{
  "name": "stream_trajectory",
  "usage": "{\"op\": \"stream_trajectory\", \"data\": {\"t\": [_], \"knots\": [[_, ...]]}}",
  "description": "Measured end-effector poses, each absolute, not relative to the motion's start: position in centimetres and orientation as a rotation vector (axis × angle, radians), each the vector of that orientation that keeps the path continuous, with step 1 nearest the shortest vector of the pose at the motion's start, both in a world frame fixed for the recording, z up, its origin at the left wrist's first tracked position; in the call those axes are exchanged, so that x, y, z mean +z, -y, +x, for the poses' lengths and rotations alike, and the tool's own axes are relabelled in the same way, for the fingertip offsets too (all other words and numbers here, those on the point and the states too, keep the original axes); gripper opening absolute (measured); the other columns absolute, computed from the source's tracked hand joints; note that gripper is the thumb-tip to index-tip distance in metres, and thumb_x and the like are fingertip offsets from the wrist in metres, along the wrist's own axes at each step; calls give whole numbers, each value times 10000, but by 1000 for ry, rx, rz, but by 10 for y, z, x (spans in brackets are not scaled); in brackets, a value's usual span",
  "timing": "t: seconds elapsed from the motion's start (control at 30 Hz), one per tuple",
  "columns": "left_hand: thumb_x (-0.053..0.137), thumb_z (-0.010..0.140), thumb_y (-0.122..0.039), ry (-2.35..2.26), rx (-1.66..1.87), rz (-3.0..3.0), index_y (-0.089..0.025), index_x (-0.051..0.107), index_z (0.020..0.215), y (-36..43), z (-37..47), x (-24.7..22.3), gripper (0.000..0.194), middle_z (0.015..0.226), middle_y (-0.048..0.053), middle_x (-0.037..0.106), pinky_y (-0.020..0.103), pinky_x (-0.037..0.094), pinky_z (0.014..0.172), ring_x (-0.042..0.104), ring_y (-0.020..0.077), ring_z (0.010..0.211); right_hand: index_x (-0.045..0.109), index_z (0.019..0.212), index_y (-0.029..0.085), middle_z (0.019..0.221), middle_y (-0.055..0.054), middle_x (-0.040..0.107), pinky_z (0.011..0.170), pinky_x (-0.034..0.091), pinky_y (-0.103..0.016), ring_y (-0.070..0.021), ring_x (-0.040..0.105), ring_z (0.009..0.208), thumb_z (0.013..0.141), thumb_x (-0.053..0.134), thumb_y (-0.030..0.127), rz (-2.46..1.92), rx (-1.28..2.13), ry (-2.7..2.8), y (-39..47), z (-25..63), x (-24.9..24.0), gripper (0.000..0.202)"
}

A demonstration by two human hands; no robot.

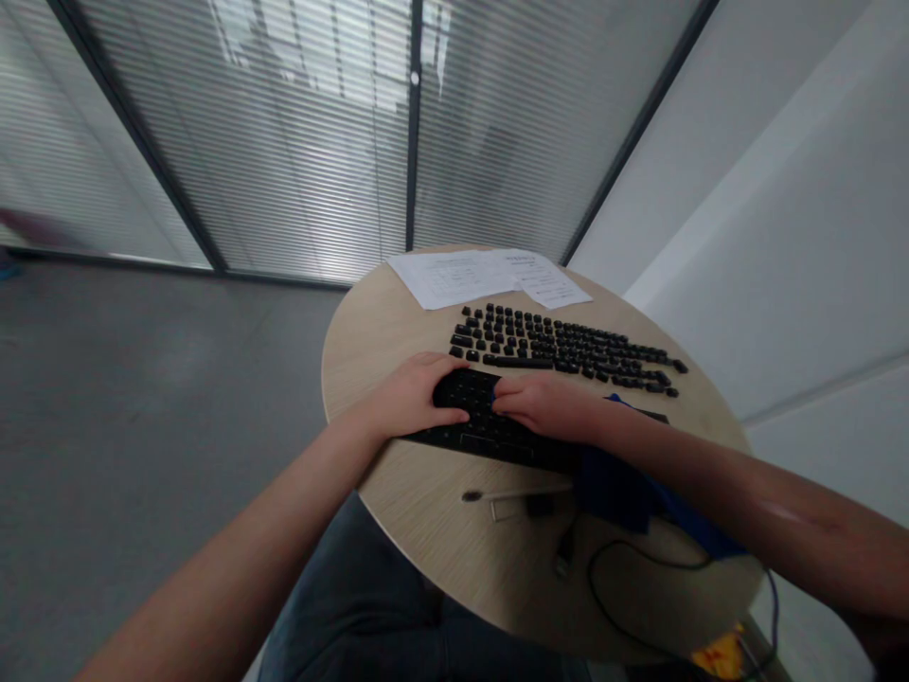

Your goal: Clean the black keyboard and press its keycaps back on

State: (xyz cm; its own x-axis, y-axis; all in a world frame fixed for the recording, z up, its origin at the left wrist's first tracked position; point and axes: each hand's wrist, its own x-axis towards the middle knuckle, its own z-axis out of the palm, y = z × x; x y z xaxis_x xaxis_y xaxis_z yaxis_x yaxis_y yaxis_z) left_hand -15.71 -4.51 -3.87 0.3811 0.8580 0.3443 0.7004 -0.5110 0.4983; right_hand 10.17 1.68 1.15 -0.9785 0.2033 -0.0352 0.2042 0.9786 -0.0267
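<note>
A black keyboard base (pixel 490 440) with its keycaps off lies across the round table. My left hand (pixel 418 393) grips its left end, fingers over the far edge and thumb lying on the near part. Bent over the middle of the base, my right hand (pixel 543 403) has its fingers closed together. A bit of blue shows at those fingertips, and a blue cloth (pixel 617 493) spreads out below the wrist and forearm. The hand seems to pinch that cloth against the base. Its palm side is hidden.
Loose black keycaps (pixel 546 343) lie in rows behind the base. Printed papers (pixel 461 277) rest at the far edge of the table (pixel 376 332). Nearer me are a small brush (pixel 497 493), a wire keycap puller (pixel 506 511) and a cable with a USB plug (pixel 564 554).
</note>
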Motion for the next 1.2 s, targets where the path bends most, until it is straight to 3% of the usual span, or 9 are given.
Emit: {"op": "stream_trajectory", "data": {"t": [0.23, 0.5, 0.6, 0.73, 0.9, 1.2], "knots": [[766, 773, -500, -1384, 843, 2376, -164, 577, 1343, 46, -157, -39, 689, 1283, 164, 665, 524, 452, 1067, 608, 340, 1203, 774, 1042, 218, 1027, -68, 694, 832, 525, -316, -180, 659, 904, 966, 582, 188, 486, -351, -3200, -27, 107, 11, 209], [769, 775, -480, -1351, 883, 2395, -202, 581, 1344, 46, -158, -39, 661, 1247, 137, 674, 517, 472, 1040, 621, 335, 1176, 714, 1064, 204, 1036, -69, 745, 893, 508, -373, -219, 674, 944, 959, 553, 247, 1145, -445, -3400, -32, 100, 31, 197], [768, 770, -496, -1353, 879, 2394, -194, 579, 1347, 45, -159, -40, 678, 1258, 147, 673, 534, 462, 1046, 617, 344, 1181, 674, 1056, 192, 976, -57, 706, 841, 496, -336, -202, 640, 883, 870, 601, 161, 1084, -441, -3367, -21, 90, 26, 202], [761, 778, -496, -1339, 879, 2395, -171, 574, 1349, 46, -158, -40, 684, 1270, 160, 667, 527, 459, 1053, 610, 342, 1193, 662, 994, 174, 992, -74, 674, 878, 481, -339, -211, 609, 946, 783, 563, 22, 887, -335, -3367, -11, 78, 11, 278], [762, 777, -493, -1332, 896, 2393, -187, 587, 1326, 46, -157, -40, 652, 1257, 144, 677, 517, 465, 1050, 619, 333, 1187, 720, 917, 177, 948, -78, 678, 899, 491, -365, -218, 614, 943, 863, 596, 53, 734, -255, -3322, -14, 73, -4, 183], [768, 775, -477, -1351, 886, 2394, -202, 588, 1335, 47, -157, -39, 649, 1273, 136, 677, 511, 461, 1054, 617, 335, 1200, 770, 979, 173, 937, -85, 681, 891, 493, -363, -219, 625, 939, 943, 629, 162, 722, -174, -3268, -15, 66, -6, 146]]}}
